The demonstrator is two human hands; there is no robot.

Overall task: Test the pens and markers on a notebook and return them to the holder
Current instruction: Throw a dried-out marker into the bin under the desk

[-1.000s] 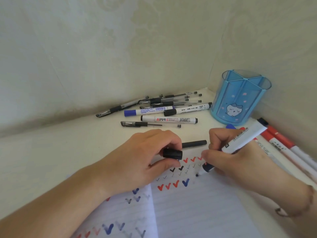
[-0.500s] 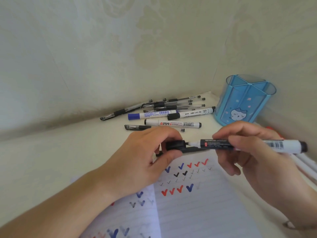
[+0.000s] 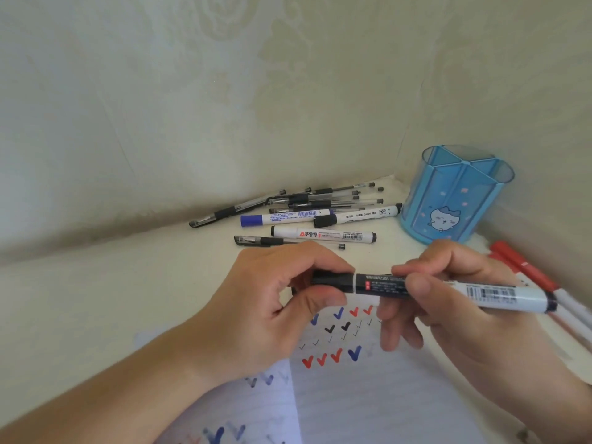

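Hands meet above the open notebook (image 3: 368, 395), joined by a single marker (image 3: 448, 288) held level over the page. Left hand (image 3: 272, 302): fingers curled, thumb and forefinger clamped on the black cap (image 3: 333, 280), which sits seated on the marker's tip end with only a thin pale seam showing at the joint. Right hand (image 3: 448, 302): fingers curled round the dark part of the barrel just beside the cap, thumb pressing from the near side, the white labelled rear of the marker projecting to the right past the palm. Notebook page: lined, marked with rows of red, blue and black ticks directly under the hands, with fainter blue ticks on the left-hand leaf. Blue holder (image 3: 455, 200), translucent, divided into compartments and bearing a cartoon figure, stands upright in the back right corner of the desk (image 3: 112, 299), well apart from the held marker. Loose pile of pens and markers (image 3: 304, 209) lies near the wall to the left of the holder: several clear gel pens with black grips, a blue-capped marker and two white black-capped markers. Red-capped markers (image 3: 525, 270) lie at the right edge, partly hidden behind the right hand.
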